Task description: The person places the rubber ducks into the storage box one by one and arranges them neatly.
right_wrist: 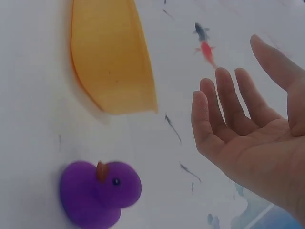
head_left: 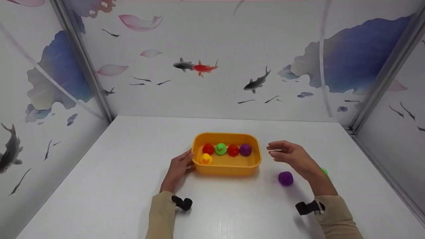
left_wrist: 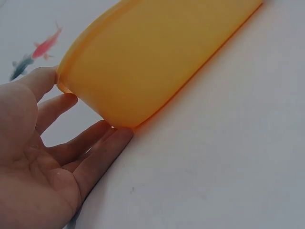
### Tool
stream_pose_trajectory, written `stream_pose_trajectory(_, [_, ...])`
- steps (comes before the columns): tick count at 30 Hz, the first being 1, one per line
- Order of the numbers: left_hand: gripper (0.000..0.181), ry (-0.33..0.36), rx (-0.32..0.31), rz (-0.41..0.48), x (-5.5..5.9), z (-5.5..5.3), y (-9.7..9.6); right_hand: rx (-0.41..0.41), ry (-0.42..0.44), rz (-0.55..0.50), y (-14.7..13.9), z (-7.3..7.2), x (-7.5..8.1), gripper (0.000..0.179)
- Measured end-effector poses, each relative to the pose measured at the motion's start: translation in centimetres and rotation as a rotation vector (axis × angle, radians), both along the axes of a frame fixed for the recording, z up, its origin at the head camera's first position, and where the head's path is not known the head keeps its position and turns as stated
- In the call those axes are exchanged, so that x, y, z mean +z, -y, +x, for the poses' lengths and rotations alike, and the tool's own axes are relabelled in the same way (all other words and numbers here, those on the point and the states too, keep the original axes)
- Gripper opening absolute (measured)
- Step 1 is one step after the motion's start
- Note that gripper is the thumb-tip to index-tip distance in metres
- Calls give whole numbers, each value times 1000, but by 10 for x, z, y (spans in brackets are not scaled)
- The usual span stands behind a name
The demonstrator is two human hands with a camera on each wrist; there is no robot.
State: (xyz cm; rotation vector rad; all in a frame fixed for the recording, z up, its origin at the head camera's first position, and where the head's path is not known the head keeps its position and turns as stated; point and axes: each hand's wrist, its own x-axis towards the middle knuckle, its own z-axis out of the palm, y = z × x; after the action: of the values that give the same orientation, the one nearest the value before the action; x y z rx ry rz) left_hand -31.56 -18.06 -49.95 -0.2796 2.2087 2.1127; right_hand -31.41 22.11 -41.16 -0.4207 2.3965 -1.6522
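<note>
Right wrist view shows the smooth purple duck [right_wrist: 83, 195] with its beak [right_wrist: 101, 171]; in head view, it seems a round blob on the table [head_left: 99, 199]. Beyond, the right hand [head_left: 297, 161] is loosely spread. The left hand [head_left: 179, 166], fingers nearly straight, touches the rounded orange tub [head_left: 225, 170]; only head view reveals five toys [head_left: 220, 149] inside.

Orange-yellow tub [head_left: 225, 170]: yellow duck [head_left: 206, 159] at its near left corner, 2 red toys [head_left: 233, 150], 1 green duck [head_left: 220, 149], 1 purple toy [head_left: 245, 150]. White, fish-patterned wall [head_left: 206, 96].
</note>
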Motion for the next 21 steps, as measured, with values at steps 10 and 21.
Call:
stream_pose_trajectory(10, [52,-18,-6,-16,1,2,2,-9,-26,143,-29,-5,-9,56])
stream_pose_trajectory(21, [50,-5,0,-38,2,1,-1,53,23,159,-52,-5,-21,56])
